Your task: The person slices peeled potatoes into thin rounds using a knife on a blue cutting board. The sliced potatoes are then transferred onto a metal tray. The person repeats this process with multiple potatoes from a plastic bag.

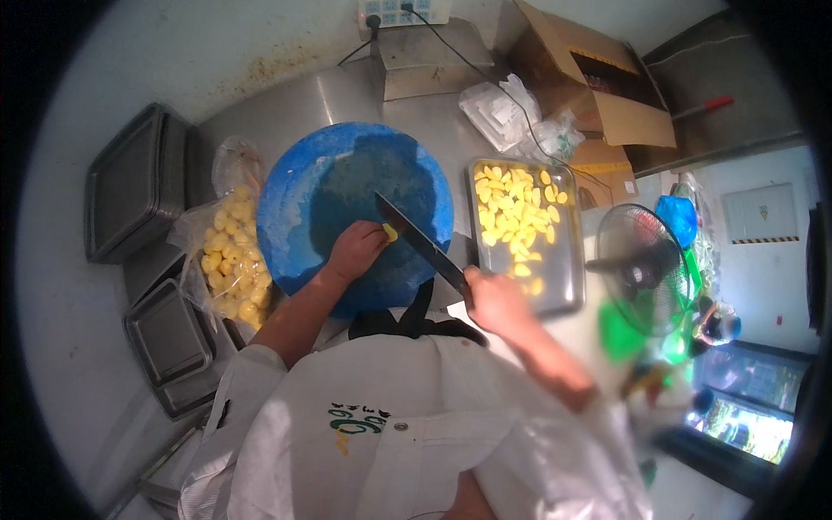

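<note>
My left hand (356,249) pinches a small yellow potato piece (390,233) over a round blue cutting board (292,195). In my right hand (495,298) is the handle of a kitchen knife (422,240). Its dark blade slants across the board, tip pointing away to the upper left, just right of the potato piece. A clear plastic bag (198,227) full of whole peeled potatoes (224,244) leans by the board's left side. To the right, a metal tray (552,276) holds many cut yellow pieces (513,201), mostly in its far part.
Stacked metal trays (123,182) stand at far left, with further trays (168,331) nearer me. A metal box (429,65) sits under a power strip (403,12). Plastic packaging (500,110) and an open cardboard box (585,71) lie back right. A fan (643,266) stands right; people (715,325) appear beyond.
</note>
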{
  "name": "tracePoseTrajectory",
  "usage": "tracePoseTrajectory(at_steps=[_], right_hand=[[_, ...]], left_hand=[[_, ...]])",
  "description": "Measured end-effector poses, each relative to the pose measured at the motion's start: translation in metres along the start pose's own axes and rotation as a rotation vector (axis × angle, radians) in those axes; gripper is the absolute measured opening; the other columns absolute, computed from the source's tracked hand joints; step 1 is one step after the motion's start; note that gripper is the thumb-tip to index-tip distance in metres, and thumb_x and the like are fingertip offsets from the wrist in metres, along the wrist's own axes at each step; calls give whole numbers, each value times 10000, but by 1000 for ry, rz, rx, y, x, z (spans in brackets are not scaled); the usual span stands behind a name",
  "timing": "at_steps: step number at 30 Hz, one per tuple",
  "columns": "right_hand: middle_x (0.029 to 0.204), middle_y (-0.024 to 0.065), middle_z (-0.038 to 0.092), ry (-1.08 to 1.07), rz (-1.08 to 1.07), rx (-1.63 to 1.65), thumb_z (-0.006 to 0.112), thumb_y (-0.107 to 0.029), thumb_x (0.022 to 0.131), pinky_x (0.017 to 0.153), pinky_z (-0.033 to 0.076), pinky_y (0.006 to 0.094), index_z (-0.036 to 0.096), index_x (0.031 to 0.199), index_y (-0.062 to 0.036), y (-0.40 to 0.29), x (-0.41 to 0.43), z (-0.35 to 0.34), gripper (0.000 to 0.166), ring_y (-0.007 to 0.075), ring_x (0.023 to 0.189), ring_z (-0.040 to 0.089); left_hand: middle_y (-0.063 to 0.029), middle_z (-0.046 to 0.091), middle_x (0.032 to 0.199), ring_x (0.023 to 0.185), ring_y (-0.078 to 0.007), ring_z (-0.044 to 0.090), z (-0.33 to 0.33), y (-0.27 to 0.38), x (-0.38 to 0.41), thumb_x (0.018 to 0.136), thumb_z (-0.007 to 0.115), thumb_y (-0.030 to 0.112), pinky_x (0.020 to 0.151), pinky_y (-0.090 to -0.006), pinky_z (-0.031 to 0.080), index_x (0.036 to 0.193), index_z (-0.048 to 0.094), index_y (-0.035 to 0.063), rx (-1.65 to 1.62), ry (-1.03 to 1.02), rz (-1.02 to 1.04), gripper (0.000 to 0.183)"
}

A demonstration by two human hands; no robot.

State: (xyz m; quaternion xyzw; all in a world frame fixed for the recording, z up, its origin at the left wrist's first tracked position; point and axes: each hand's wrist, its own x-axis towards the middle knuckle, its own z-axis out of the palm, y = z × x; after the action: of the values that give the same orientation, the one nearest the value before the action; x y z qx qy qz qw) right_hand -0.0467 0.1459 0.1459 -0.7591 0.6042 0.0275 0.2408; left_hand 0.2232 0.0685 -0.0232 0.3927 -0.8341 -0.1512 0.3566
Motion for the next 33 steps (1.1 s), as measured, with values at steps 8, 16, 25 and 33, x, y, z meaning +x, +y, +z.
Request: tracePoseTrajectory(at_steps=[8,16,25,33], right_hand=[[792,233,689,-123,-42,-96,605,-40,766,684,561,486,581,958,0,-21,8,-29,197,405,792,695],[867,248,697,-287,-23,-165,610,-91,797,751,561,483,589,1079,25,-24,19,-32,305,401,878,696],[852,213,690,-193,96,50,652,-180,854,755,528,476,636,971,-30,57,-36,-23,191,390,846,677],[709,28,609,-136,227,1027,645,-182,929,506,465,283,606,1111,-32,72,3,96,239,109,567,558]], left_hand=[[-86,647,923,865,-282,635,7,-5,0,737,747,67,756,-376,534,837,668,65,24,10,28,127],[-73,659,939,868,-278,638,7,-4,0,734,763,84,749,-370,534,850,679,78,42,36,28,144],[-112,621,1040,984,-326,601,-27,16,8,735,798,123,884,-438,494,1041,652,95,63,-44,-178,340],[-182,499,1286,1118,-399,561,-25,25,-10,770,799,213,924,-451,492,1331,524,93,-74,-229,-566,636]])
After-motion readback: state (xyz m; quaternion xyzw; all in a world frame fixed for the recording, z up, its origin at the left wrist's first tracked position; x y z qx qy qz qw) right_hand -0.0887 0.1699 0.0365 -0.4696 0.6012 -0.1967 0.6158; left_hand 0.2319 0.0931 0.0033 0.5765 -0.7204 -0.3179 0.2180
